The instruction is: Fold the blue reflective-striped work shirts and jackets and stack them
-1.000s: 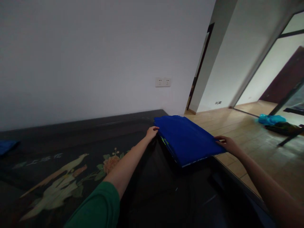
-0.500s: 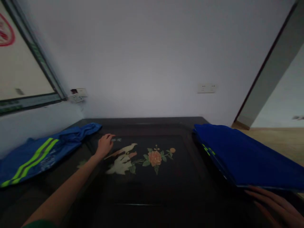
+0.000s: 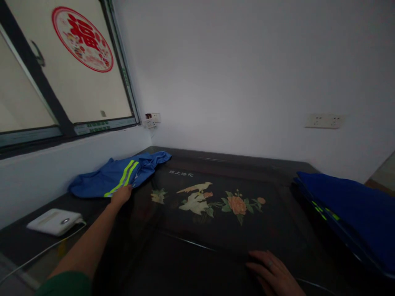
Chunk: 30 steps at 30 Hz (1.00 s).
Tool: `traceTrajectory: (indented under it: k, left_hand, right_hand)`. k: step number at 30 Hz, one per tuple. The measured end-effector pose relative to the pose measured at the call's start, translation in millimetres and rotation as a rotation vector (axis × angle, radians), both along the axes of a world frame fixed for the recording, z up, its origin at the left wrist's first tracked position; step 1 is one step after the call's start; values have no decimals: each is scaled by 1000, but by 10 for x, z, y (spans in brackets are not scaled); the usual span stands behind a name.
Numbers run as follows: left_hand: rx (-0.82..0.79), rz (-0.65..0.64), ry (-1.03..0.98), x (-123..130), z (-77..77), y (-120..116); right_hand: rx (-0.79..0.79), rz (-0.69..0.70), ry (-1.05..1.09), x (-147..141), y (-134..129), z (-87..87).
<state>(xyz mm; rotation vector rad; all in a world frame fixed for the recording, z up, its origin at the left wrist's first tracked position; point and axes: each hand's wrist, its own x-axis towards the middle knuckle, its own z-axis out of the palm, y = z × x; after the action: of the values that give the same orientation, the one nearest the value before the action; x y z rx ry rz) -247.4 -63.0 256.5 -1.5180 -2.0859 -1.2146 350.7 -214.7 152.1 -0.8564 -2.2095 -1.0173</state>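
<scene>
A blue garment (image 3: 98, 181) with yellow-green reflective stripes lies crumpled on the left of the dark table (image 3: 185, 275). At its near edge is my left hand (image 3: 121, 195), fingers bent closed on the cloth by the stripes; the fingertips are partly hidden. My right hand (image 3: 274, 273), with a ring on one finger, is at the table's near side. Its fingers are stretched out and hold nothing. To the right, a folded stack of blue garments (image 3: 348, 201) shows bits of yellow-green stripe along its side.
A white box-shaped device (image 3: 55, 222) with a white cable (image 3: 40, 257) sits at the left edge. Behind the table is a wall with sockets (image 3: 324, 121). A window (image 3: 92, 98) with a round red sticker (image 3: 82, 39) is on the left. Flowers and a bird decorate the tabletop.
The view has turned left, bringing the white device into sight. My left hand has moved onto the striped garment's edge. My right hand has left the folded stack and come over the table.
</scene>
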Motion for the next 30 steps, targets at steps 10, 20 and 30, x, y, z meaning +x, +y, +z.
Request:
traceTrajectory:
  k: [10,20,30]
  left_hand:
    - [59,-192,424,1724,-105,-295]
    - [193,-1014,1055,3403,-866,-1485]
    - [213,-1482,455,2914,-288,-1727]
  right_hand:
    - [-176,55,192,-129,-11,-45]
    - [-203,253,712,-175,291,510]
    - [-134,63,671,338,688,490]
